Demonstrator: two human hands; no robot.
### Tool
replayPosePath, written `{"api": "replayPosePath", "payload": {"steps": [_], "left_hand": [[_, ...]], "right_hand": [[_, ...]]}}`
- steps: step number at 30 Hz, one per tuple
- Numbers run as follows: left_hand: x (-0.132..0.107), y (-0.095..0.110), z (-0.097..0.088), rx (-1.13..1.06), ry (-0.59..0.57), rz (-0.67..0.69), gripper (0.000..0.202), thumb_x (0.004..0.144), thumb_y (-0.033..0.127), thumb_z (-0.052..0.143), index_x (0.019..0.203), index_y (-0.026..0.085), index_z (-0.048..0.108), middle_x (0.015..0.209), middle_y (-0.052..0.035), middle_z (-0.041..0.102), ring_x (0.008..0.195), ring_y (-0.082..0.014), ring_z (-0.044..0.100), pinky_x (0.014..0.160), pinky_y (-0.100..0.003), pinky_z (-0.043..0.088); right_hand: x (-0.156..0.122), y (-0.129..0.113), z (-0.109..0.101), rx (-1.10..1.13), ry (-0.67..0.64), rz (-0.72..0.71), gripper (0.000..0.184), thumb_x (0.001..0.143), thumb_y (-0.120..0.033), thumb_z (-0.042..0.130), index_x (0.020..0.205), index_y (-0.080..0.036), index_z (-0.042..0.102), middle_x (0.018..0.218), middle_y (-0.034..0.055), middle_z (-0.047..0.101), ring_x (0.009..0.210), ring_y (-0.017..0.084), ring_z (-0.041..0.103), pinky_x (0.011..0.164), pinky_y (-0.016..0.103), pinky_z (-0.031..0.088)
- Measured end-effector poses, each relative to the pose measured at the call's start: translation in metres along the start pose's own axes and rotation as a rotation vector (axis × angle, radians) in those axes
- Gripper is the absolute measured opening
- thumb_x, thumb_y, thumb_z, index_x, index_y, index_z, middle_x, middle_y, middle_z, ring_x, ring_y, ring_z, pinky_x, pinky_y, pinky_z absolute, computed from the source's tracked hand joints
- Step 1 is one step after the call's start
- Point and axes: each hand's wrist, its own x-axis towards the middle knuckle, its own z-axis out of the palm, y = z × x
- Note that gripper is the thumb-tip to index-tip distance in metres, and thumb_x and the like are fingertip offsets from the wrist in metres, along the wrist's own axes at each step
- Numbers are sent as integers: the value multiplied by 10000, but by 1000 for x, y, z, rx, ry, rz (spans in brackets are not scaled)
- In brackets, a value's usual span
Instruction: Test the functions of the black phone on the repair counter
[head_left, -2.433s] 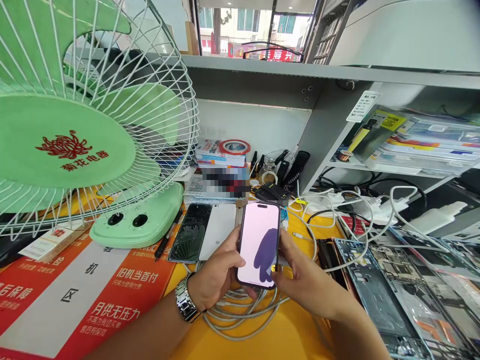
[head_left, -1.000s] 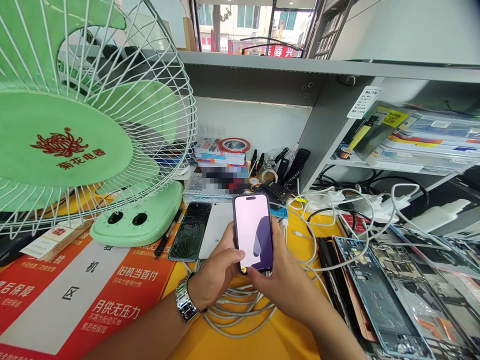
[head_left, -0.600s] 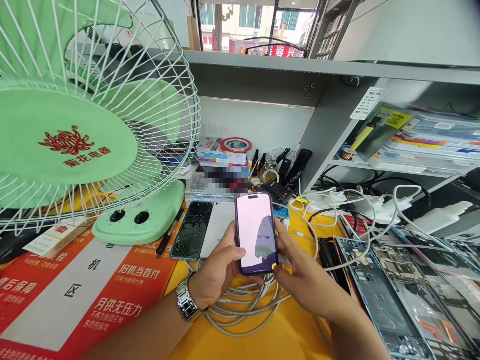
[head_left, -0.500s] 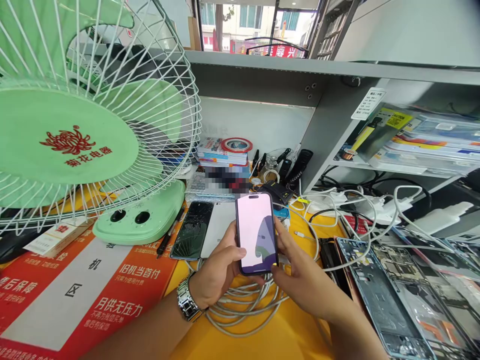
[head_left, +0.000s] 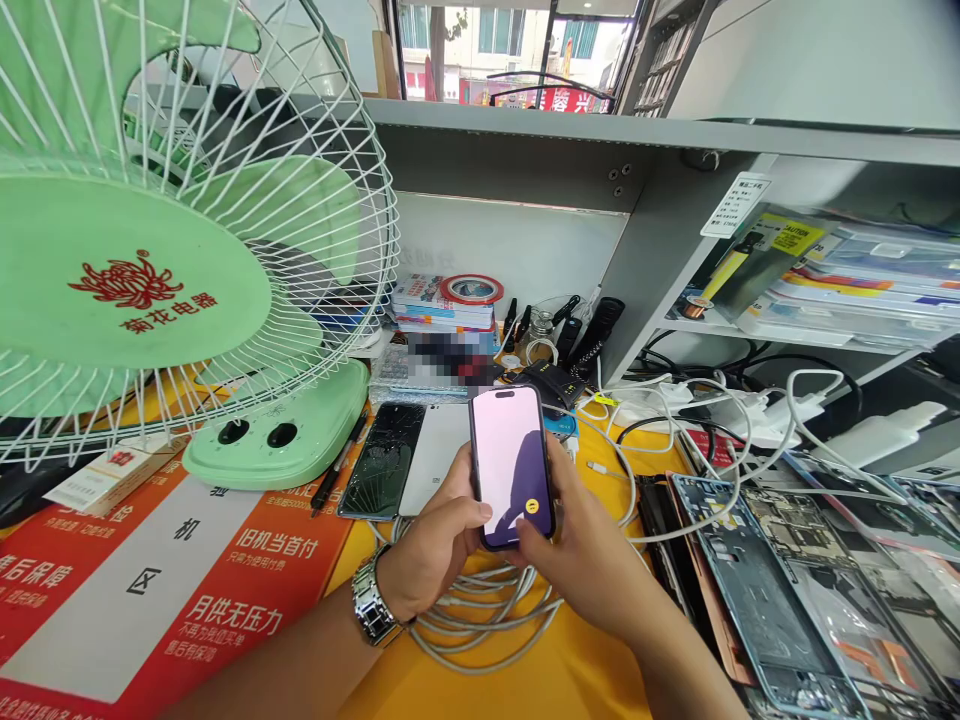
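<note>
The lit phone is held between both hands above the coiled cable, tilted, screen toward the wearer; a dark area covers the screen's right part. Left hand: grasping the lit phone's left side, thumb over the screen's lower left edge; metal watch at the wrist. Right hand: fingers against the lit phone's right side, thumb over its lower screen, beside a yellow icon. Fingertips behind are hidden.

Left of the lit phone, in order: white phone, cracked phone, pen, green fan. Beyond the lit phone: books topped by a tape roll. Well right of the lit phone: a bare phone frame.
</note>
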Motion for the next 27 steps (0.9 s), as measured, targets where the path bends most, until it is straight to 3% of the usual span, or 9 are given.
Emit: {"api": "replayPosePath", "payload": {"steps": [3, 8, 12, 16, 19, 21, 24, 25, 27], "left_hand": [[1, 0, 1, -8, 0, 57, 608, 790, 150, 507, 1383, 247, 411, 1320, -63, 534, 1169, -262, 502, 958, -373, 438], [0, 2, 0, 1, -41, -21, 628, 818, 182, 486, 1422, 287, 348, 1313, -84, 534, 1014, -266, 576, 753, -369, 510], [0, 0, 0, 1, -27, 74, 650, 784, 146, 498, 1416, 247, 383, 1350, -70, 511, 1178, -267, 489, 964, -386, 439], [-3, -3, -2, 72, -63, -34, 685, 799, 168, 510, 1441, 331, 334, 1387, -63, 471, 1087, -286, 539, 717, -350, 542], [-4, -3, -2, 78, -90, -98, 690, 810, 200, 518, 1448, 367, 312, 1387, -65, 467, 976, -265, 576, 623, -333, 550], [-3, -2, -2, 47, -71, -84, 657, 826, 220, 514, 1444, 345, 331, 1366, -71, 492, 976, -258, 580, 685, -349, 551], [-1, -1, -1, 8, -27, 3, 571, 852, 228, 505, 1412, 283, 407, 1337, -67, 529, 1104, -256, 539, 922, -366, 481], [-1, -1, 0, 5, -22, 17, 554, 859, 231, 502, 1405, 277, 418, 1332, -65, 533, 1117, -250, 532, 956, -363, 459], [-1, -1, 0, 19, -44, -10, 560, 870, 255, 498, 1418, 296, 394, 1320, -73, 534, 1039, -246, 560, 864, -370, 511]], "right_hand": [[-1, -1, 1, -67, -18, 15, 953, 785, -209, 588, 1529, -149, -4, 1308, 195, 554, 1094, 299, 607, 924, 454, 481], [0, -2, 0, -8, 31, -51, 700, 867, -184, 466, 1504, -222, 179, 1411, 128, 476, 1237, 256, 513, 1013, 438, 429], [2, -3, 6, -96, 86, 15, 909, 750, -252, 639, 1501, -183, 131, 1388, 172, 482, 1150, 312, 562, 930, 469, 476], [5, -5, 8, -52, 238, 132, 499, 783, -321, 614, 1226, -158, 450, 1052, 137, 668, 891, 276, 654, 811, 440, 515], [5, -5, 5, -16, 253, 145, 298, 817, -346, 573, 1051, -178, 497, 915, 98, 682, 808, 246, 657, 766, 403, 521], [2, -4, 4, -29, 167, 91, 472, 796, -318, 593, 1219, -170, 444, 1014, 109, 666, 858, 244, 653, 769, 386, 522], [-1, -3, 3, -78, 47, 39, 923, 726, -255, 654, 1485, -167, 135, 1255, 157, 572, 976, 259, 632, 800, 382, 521], [-1, -4, 3, -81, 39, 38, 954, 724, -247, 657, 1497, -165, 105, 1272, 161, 561, 980, 259, 630, 806, 383, 521], [1, -5, 1, -47, 79, 44, 748, 783, -266, 612, 1440, -167, 269, 1197, 137, 605, 942, 244, 633, 806, 381, 520]]}}
